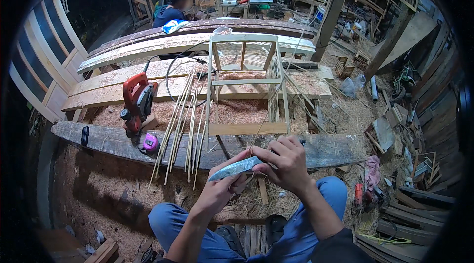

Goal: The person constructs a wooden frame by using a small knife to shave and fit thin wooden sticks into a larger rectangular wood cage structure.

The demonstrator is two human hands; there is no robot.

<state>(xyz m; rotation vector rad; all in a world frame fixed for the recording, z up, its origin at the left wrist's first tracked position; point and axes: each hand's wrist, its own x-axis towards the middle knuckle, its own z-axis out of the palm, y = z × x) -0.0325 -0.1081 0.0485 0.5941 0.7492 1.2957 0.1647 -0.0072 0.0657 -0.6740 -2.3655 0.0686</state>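
While held up in front of the blue-trousered knees [332, 191], silvery-blue flat oblong piece [234, 168]: clamped between two hands, tilted a bit, lower at the left end, higher at the right. Material hard to tell, maybe metal.

Bare left hand [219, 194]: closed on the left part from below. Probably doing most of the carrying tbh, judging by the spot underneath.

Bare right hand [286, 161]: clamped on the right end in a pinch, thumb on the near side. Likely for steadying or angling; can't tell about anything thin tucked in there too.

Piece vs hands: right between both, above the left palm, touching the right thumb.

Long weathered grey wooden plank [321, 152]: set crosswise beyond the knees, so pretty handy as a bench. Lined up at the near edge with the piece in this view.

Thin pale wooden sticks [177, 115]: laid in a loose fan left of the middle, poking past the near edge. Easy to reach that way, I'd guess.

Pale wooden openwork frame [247, 128]: set by the far edge around mid-length, reaching back over boards, probably for support.

Red-and-black electric planer [132, 90]: parked toward the left end, likely out of the way.

Round pink tape measure [150, 142]: close to the near edge, just beside the planer.
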